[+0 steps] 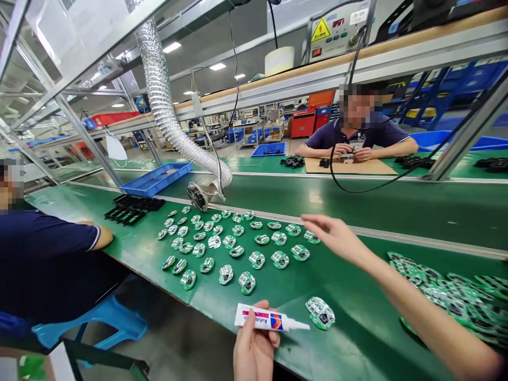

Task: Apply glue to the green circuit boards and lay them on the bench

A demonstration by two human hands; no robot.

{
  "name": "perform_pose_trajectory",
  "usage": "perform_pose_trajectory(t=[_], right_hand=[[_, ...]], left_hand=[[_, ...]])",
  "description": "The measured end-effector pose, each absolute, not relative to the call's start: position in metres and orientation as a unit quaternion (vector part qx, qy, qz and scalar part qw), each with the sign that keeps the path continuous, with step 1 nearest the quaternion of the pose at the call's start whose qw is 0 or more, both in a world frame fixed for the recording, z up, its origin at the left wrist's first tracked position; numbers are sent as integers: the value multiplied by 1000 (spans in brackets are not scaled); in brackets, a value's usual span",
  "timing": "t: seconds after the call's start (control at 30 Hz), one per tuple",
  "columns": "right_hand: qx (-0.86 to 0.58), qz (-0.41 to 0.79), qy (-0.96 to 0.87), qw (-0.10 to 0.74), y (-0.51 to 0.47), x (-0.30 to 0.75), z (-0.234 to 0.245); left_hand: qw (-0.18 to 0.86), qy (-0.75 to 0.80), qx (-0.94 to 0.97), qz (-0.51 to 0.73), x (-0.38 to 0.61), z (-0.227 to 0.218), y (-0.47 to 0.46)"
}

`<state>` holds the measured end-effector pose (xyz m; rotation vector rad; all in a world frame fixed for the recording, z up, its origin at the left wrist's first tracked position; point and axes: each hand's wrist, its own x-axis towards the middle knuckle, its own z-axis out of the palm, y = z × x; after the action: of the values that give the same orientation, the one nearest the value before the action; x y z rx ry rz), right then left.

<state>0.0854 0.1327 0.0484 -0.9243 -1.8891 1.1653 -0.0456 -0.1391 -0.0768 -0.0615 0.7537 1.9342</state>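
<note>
My left hand [256,344] is closed around a white glue tube [260,318] with a pink and orange label. The tube lies level, its narrow nozzle pointing right towards a single green circuit board [320,313] flat on the bench. My right hand [337,238] reaches out from the right with fingers stretched and apart, and nothing shows in it. Close by its fingertips lies another circuit board [311,237]; whether they touch it I cannot tell. Loose rows of small rounded boards [246,283] spread leftward, with white and black parts on them.
Piled circuit boards [444,296] lie at the right, under and beyond my right forearm. A silver duct [166,100] hangs down to a small fan [197,197]. Black frames [133,209] and a blue tray [156,179] are at left. Co-workers sit at left and across.
</note>
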Motion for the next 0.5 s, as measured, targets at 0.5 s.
perform_pose_trajectory(t=[0.5], right_hand=[[-209, 35, -888, 409, 84, 188, -66]], left_hand=[[534, 284, 5, 797, -46, -84, -139]])
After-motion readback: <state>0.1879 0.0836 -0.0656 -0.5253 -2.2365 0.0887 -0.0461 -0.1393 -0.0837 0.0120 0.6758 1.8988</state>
